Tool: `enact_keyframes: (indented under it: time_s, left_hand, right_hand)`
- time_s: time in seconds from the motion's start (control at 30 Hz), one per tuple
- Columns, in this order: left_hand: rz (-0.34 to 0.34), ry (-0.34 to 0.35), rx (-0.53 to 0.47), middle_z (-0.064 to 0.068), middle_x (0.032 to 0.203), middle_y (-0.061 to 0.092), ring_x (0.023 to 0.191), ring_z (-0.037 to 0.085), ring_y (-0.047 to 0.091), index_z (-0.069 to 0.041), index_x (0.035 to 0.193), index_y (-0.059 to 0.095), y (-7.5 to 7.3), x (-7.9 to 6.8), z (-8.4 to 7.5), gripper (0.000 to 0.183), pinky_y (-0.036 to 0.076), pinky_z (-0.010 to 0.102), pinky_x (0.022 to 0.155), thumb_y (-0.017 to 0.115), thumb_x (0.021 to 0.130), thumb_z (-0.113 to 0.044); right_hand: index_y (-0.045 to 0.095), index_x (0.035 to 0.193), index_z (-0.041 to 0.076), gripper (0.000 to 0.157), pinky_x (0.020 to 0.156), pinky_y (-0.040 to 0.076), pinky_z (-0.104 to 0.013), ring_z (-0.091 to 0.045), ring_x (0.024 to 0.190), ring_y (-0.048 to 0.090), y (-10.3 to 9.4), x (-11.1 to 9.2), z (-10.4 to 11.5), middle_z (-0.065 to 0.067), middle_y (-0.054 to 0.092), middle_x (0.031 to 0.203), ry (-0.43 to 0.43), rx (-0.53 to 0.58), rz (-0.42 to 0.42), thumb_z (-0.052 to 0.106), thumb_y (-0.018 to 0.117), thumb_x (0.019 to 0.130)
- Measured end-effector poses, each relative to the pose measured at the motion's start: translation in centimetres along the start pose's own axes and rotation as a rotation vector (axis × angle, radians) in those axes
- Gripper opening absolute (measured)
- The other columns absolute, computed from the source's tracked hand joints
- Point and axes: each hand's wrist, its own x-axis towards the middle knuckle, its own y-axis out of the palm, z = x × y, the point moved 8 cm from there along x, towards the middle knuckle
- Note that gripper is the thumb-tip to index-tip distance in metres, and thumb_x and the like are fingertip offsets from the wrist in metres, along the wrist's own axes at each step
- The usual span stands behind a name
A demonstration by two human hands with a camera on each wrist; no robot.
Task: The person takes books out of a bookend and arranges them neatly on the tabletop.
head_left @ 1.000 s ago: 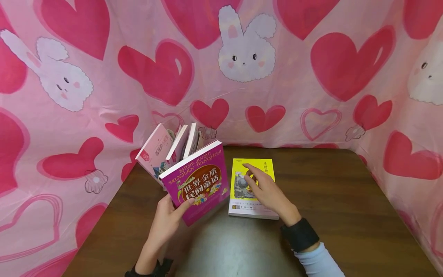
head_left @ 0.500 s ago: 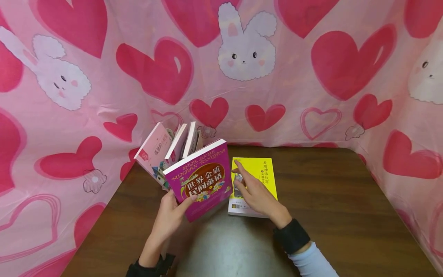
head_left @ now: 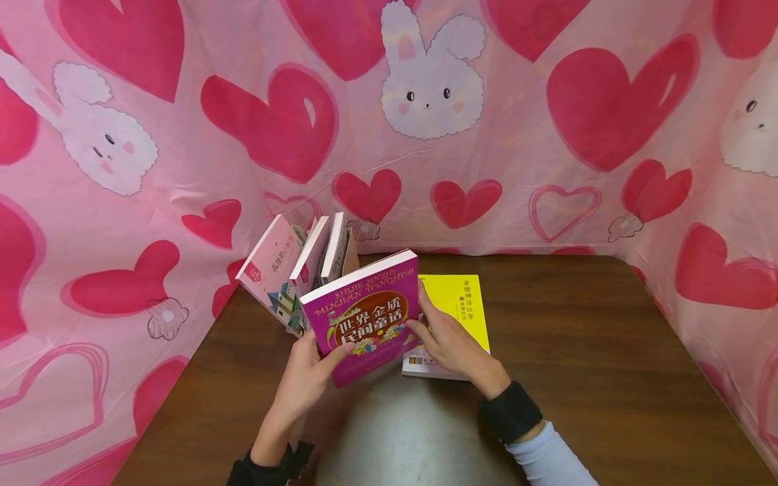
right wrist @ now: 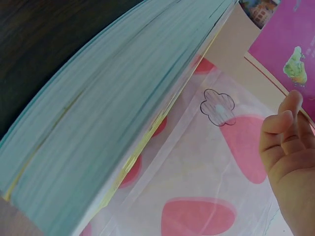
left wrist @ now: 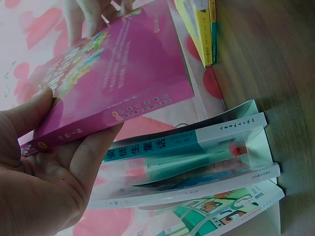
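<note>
A purple storybook (head_left: pixel 371 324) with a red-brown oval on its cover is held tilted over the table, cover facing me. My left hand (head_left: pixel 304 374) grips its lower left edge around the spine, thumb on the cover. At its right edge, my right hand (head_left: pixel 456 344) pinches the book, thumb in front and the other fingers largely hidden behind. Beneath the right hand a yellow-and-white book (head_left: pixel 474 304) lies flat, partly covered. In the right wrist view its thick page block (right wrist: pixel 123 93) fills the left side.
Left of the hands, several books stand leaning in a pale holder (left wrist: pixel 253 110), among them a pink book (head_left: pixel 273 263) and a teal-spined book (left wrist: pixel 162 147). The brown wooden table (head_left: pixel 583 378) extends right. A pink heart-and-rabbit cloth (head_left: pixel 510 135) surrounds the table's back and sides.
The purple book has moved right with my left hand. My right hand has gone from hovering over the yellow book to pinching the purple book's right edge.
</note>
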Motion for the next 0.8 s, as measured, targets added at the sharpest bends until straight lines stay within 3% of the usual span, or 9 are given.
enact_keyframes:
  time_s: [0.13,0.3,0.6,0.8]
  left_hand:
    - [-0.014,-0.035,-0.023,0.014,0.134,0.067,0.114,0.033,0.071,-0.012,0.145,0.05,0.2,0.0,0.0,0.055,0.059,0.049,0.091,0.077,0.098,-0.015]
    - [-0.024,-0.062,-0.035,0.012,0.137,0.064,0.116,0.032,0.07,-0.015,0.148,0.042,0.5,-0.1,0.0,0.061,0.058,0.051,0.093,0.077,0.098,-0.019]
    - [0.063,-0.039,0.015,0.013,0.146,0.052,0.131,0.033,0.058,-0.018,0.153,0.026,1.0,0.1,-0.5,0.067,0.05,0.059,0.104,0.068,0.102,-0.008]
    - [0.086,0.02,0.088,0.013,0.144,0.052,0.129,0.032,0.06,-0.017,0.152,0.025,1.0,0.0,-0.7,0.067,0.051,0.057,0.103,0.065,0.101,0.0]
  right_hand:
    - [-0.001,0.168,0.042,0.098,0.099,0.056,-0.037,-0.014,0.12,0.064,-0.1,-0.1,0.1,0.001,0.057,0.144,-0.015,0.016,-0.017,0.021,0.069,0.104]
    - [0.006,0.17,0.034,0.094,0.097,0.056,-0.037,-0.016,0.12,0.064,-0.4,-0.3,0.5,-0.001,0.057,0.146,-0.052,-0.014,-0.059,0.022,0.071,0.102]
    - [0.011,0.171,0.028,0.09,0.098,0.056,-0.036,-0.016,0.12,0.063,-0.8,-0.4,0.5,-0.002,0.057,0.148,-0.09,-0.055,-0.076,0.021,0.07,0.103]
    - [0.012,0.171,0.028,0.09,0.098,0.055,-0.037,-0.016,0.122,0.064,-1.1,-0.4,0.4,-0.002,0.058,0.147,-0.104,-0.077,-0.087,0.021,0.07,0.103]
